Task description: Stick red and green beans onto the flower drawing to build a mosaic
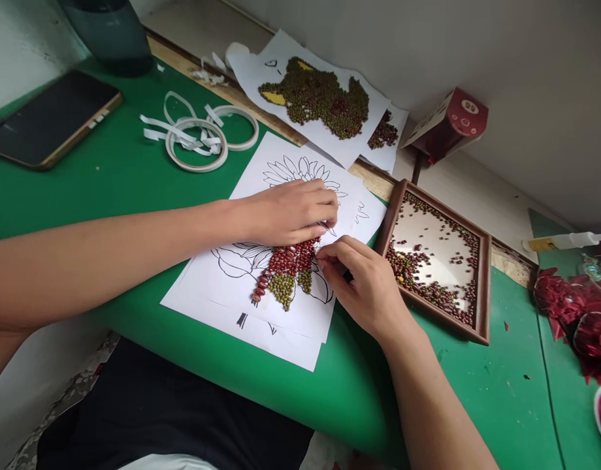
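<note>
A sheet of white paper (pixel 183 297) with a black-line flower drawing lies on the table under both hands. Red beans (pixel 293 258) cover part of the drawing, and patches of green mung beans (pixel 282 288) sit below them. My left hand (pixel 300 209) rests across the flower just above the red beans, its fingers bent a little and holding nothing visible. At the right edge of the bean patch, my right hand (pixel 354 277) has thumb and forefinger pinched together close to the paper. Whatever is between those fingertips is too small to make out.
A brown-framed tray (pixel 483 287) of loose beans stands at the right. Behind are a bean picture (pixel 324 98) and a dark red box (pixel 450 124). Tape rolls (pixel 222 153), a phone (pixel 50 114) and a dark container (pixel 112 39) occupy the left. Red crinkled wrapping (pixel 569 300) lies far right.
</note>
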Available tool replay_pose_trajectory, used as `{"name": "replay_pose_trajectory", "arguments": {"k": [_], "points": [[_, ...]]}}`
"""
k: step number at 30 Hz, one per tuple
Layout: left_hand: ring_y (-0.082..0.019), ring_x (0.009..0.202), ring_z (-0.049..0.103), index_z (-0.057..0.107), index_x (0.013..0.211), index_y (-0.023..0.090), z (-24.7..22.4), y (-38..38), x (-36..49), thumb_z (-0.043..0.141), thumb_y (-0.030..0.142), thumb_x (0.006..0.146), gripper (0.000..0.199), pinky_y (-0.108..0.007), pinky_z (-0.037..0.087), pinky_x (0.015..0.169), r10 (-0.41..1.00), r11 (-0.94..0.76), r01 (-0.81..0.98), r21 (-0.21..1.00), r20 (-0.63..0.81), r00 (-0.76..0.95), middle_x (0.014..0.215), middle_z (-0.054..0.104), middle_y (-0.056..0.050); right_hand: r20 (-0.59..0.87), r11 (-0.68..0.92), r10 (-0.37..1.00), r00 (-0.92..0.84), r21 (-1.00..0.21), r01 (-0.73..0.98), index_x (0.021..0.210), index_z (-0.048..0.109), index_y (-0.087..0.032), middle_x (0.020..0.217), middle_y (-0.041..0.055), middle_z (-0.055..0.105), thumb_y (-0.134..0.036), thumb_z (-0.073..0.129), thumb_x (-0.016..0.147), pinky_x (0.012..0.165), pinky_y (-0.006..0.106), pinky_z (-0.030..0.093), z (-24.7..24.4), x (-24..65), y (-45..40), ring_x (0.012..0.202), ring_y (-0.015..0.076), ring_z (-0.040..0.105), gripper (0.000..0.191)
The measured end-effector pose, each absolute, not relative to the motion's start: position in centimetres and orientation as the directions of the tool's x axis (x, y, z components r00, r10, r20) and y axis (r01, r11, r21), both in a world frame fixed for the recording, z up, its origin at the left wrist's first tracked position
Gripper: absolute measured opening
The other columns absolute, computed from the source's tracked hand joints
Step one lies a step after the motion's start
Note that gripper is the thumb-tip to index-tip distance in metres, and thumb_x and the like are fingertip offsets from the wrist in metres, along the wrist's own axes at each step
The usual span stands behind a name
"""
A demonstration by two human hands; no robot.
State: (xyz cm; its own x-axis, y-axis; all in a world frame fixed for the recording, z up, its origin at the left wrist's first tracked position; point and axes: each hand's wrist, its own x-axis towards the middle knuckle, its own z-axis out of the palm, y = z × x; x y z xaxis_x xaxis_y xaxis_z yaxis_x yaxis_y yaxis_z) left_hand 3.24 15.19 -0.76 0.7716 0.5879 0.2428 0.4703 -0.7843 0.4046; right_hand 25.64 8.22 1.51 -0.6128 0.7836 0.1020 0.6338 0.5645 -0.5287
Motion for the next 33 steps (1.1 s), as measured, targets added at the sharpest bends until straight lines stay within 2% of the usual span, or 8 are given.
{"name": "replay_pose_trajectory", "arguments": {"k": [7,13,19,33], "points": [[-0.027,0.118,0.055,0.069,0.118,0.021,-0.72,15.14,3.21,0.046,0.031,0.105,0.028,-0.041,0.040,0.104,0.592,-0.777,0.464,0.425,0.244,0.768,0.126,0.068,-0.010,0.109,0.569,0.784,-0.611,-0.519,0.638,0.099,0.065,-0.021,0.095,0.0061,0.069,-0.015,0.051,0.103,0.071,0.032,0.050,1.23,25.55,8.19,0.083,0.0181,0.065,0.016],[-0.027,0.118,0.054,0.069,0.119,0.022,-0.67,15.11,3.18,0.047,0.032,0.105,0.028,-0.041,0.040,0.104,0.600,-0.767,0.463,0.444,0.239,0.764,0.127,0.068,-0.010,0.147,0.564,0.788,-0.598,-0.562,0.605,0.101,0.069,-0.020,0.092,0.0058,0.068,-0.012,0.052,0.098,0.070,0.033,0.050,1.51,25.80,8.05,0.079,0.0179,0.063,0.019],[-0.027,0.119,0.054,0.068,0.119,0.021,-0.66,15.10,3.18,0.046,0.031,0.105,0.028,-0.041,0.040,0.104,0.595,-0.773,0.466,0.431,0.236,0.768,0.127,0.067,-0.010,0.162,0.586,0.765,-0.623,-0.576,0.569,0.101,0.074,-0.020,0.092,0.0063,0.070,-0.011,0.053,0.096,0.073,0.034,0.052,1.44,25.77,8.01,0.083,0.0198,0.066,0.023],[-0.027,0.119,0.054,0.069,0.119,0.021,-0.68,15.11,3.15,0.047,0.031,0.105,0.028,-0.041,0.040,0.105,0.596,-0.770,0.461,0.441,0.240,0.766,0.127,0.068,-0.010,0.145,0.576,0.773,-0.618,-0.570,0.586,0.099,0.074,-0.021,0.088,0.0058,0.070,-0.010,0.054,0.095,0.071,0.034,0.050,1.66,25.78,8.00,0.079,0.0191,0.065,0.023]]}}
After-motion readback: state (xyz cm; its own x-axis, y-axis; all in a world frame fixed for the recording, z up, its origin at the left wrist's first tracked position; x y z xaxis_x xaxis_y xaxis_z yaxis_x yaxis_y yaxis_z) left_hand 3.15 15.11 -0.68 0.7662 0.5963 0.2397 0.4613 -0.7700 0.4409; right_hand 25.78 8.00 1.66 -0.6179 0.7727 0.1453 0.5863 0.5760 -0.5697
